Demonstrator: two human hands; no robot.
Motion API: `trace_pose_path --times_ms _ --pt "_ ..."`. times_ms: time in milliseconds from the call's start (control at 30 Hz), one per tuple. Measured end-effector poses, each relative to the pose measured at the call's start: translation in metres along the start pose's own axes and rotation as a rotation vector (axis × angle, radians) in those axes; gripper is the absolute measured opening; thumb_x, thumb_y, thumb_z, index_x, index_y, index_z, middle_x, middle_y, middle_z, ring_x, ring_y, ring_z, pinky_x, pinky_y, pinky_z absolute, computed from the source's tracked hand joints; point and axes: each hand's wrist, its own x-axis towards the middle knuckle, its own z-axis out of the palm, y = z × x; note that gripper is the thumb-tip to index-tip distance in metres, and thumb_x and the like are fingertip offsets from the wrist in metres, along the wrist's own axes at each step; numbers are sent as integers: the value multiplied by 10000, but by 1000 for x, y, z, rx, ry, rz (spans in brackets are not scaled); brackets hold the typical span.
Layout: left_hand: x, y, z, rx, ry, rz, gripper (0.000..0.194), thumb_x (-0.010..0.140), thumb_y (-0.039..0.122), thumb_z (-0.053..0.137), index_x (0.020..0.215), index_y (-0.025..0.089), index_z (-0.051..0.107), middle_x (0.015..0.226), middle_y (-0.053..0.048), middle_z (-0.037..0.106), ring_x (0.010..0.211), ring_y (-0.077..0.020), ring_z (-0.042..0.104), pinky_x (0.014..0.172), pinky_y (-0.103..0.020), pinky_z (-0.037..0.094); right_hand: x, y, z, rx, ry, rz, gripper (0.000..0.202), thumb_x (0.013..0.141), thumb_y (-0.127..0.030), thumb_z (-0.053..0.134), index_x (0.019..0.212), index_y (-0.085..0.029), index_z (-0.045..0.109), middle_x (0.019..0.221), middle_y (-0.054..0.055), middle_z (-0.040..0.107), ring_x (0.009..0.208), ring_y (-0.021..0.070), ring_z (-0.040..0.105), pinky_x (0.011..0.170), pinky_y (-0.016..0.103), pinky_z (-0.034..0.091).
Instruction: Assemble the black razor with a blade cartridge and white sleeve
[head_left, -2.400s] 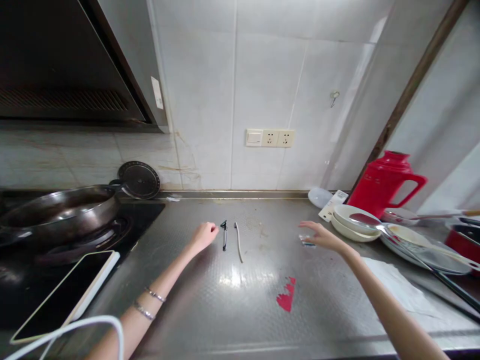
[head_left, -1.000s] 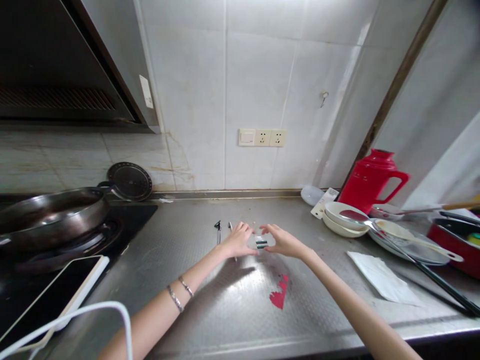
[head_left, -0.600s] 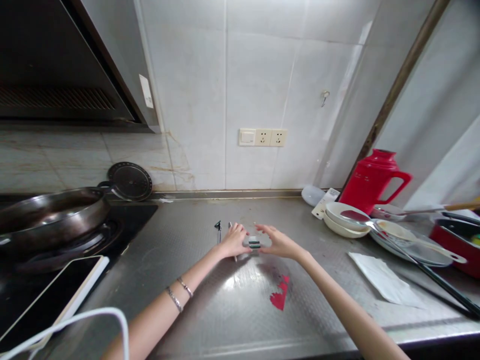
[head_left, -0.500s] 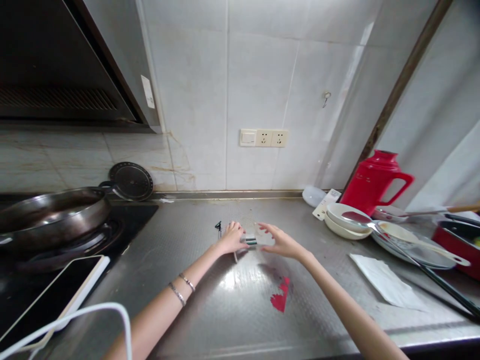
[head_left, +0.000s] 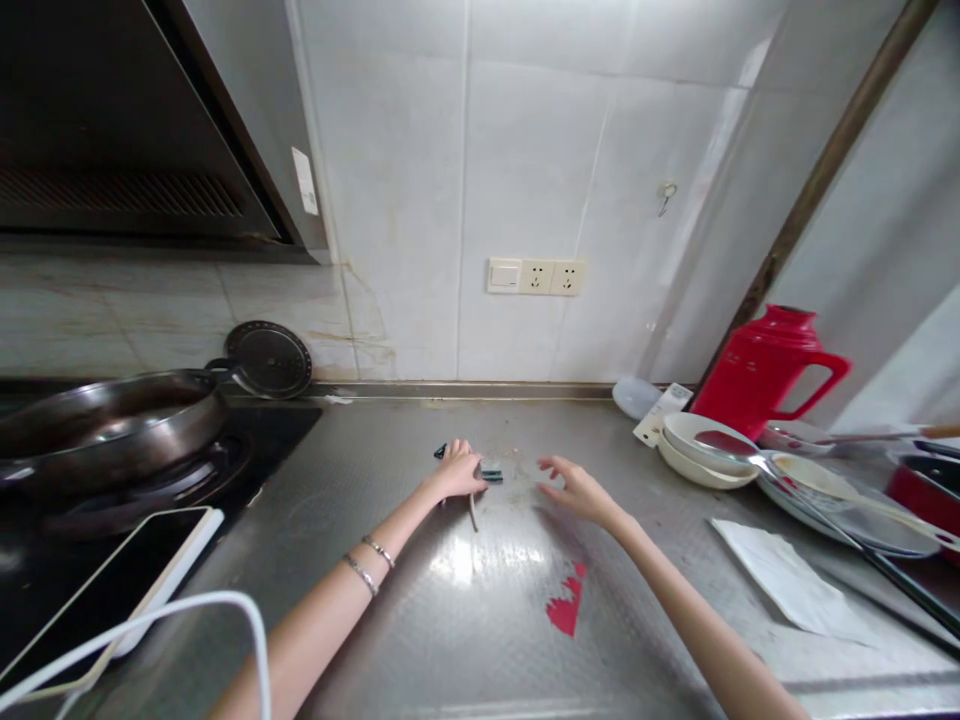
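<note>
Near the middle of the steel counter, my left hand (head_left: 457, 470) is curled over a small object with dark green or black bars (head_left: 492, 476) that stick out to the right of the fingers. A small black piece (head_left: 440, 452) shows beyond its left side, and a thin pale strip (head_left: 474, 512) trails from beneath it toward me. The palm hides most of this object, so its kind is unclear. To the right, my right hand (head_left: 574, 490) hovers over the counter with fingers apart and nothing seen in them. A torn red scrap (head_left: 566, 600) lies nearer to me.
A metal pan (head_left: 112, 425) sits on the black stove at left, with a phone (head_left: 97, 600) and white cable (head_left: 187, 602) in front. At right are a red thermos (head_left: 761, 370), stacked bowls (head_left: 705, 450), a ladle (head_left: 731, 445) and a white paper (head_left: 787, 575).
My right hand has drawn away to the right from the small object and my left hand. The left hand stays on the object. The view has shifted slightly.
</note>
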Motion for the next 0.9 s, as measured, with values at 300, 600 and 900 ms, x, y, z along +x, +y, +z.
trace_pose_path --times_ms 300,600,900 --pt "-24 -15 -8 -145 269 -116 175 785 280 489 869 184 609 929 -73 532 971 -209 455 851 -320 362 49 7 15 -363 23 278 332 857 -382 365 732 -185 601 773 82 661 711 176 599 549 233 325" --pt "-57 -78 -13 -17 79 -536 248 795 247 422 752 155 648 818 -103 666 770 -184 605 662 -262 397 61 13 36 -538 -22 284 424 879 -364 303 776 -180 671 834 131 682 775 218 634 599 254 392" --pt "-64 -78 -15 76 80 -511 313 821 259 387 774 160 680 851 -116 676 827 -204 614 726 -284 410 58 20 41 -511 22 304 413 878 -369 298 761 -204 658 798 111 679 753 208 624 596 249 382"
